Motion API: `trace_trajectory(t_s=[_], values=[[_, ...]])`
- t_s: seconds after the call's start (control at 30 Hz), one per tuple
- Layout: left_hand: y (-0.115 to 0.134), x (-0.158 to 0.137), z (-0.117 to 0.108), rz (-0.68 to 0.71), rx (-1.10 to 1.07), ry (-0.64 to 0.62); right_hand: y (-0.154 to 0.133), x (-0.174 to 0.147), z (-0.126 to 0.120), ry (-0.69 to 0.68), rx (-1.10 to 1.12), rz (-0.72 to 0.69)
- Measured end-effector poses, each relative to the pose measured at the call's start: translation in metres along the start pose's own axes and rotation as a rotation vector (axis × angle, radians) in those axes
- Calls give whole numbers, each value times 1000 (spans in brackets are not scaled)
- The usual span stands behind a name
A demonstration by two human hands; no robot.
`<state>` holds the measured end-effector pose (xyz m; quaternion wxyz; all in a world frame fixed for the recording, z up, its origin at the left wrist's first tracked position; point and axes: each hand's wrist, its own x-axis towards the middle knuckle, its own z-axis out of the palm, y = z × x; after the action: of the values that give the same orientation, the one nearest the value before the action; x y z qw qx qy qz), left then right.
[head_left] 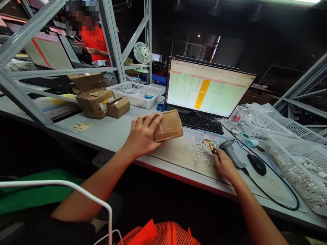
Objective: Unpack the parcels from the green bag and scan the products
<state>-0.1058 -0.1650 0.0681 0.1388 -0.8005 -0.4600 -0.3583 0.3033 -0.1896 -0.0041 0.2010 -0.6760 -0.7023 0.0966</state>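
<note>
Left grip (145, 134) clamped on small cardboard box (170, 126), which we hold tilted over mat (176, 156) on desk (109, 132), near left end of keyboard (204, 123). Right grip (224, 164) wrapped round slim yellow-tipped tool (212, 149), perhaps cutter, mostly hidden from us. Scanner (233, 154) just beside right grip, mouse (257, 164) farther right, monitor (187, 85) behind keyboard.

Lit monitor (211, 86) behind a black keyboard (201, 123)
</note>
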Motion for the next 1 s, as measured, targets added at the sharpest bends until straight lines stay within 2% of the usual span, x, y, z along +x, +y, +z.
trace_trajectory(t_s=[0.1, 0.2, 0.33, 0.47, 0.53, 0.6, 0.67, 0.83, 0.9, 1.0], values=[[41, 4, 1, 114, 152, -122, -31, 2, -21, -36, 401, -53], [68, -5, 11, 185, 196, -170, -64, -3, -36, -123, 687, -147], [79, -13, 17, 208, 212, -174, -87, -7, -37, -120, 760, -174], [83, -14, 17, 205, 237, -177, -87, -7, -23, -209, 831, -120], [84, -15, 16, 196, 252, -182, -84, -7, -15, -86, 720, -144], [84, -16, 15, 185, 261, -192, -84, -8, -11, 102, 516, -208], [84, -16, 14, 176, 262, -201, -90, -11, -10, 198, 301, -242], [85, -16, 15, 167, 238, -201, -121, -21, -14, 113, -197, -71], [86, -16, 16, 159, 224, -198, -132, -24, -16, 78, -322, -27], [86, -15, 17, 141, 214, -191, -140, -25, -20, 79, -427, -36]])
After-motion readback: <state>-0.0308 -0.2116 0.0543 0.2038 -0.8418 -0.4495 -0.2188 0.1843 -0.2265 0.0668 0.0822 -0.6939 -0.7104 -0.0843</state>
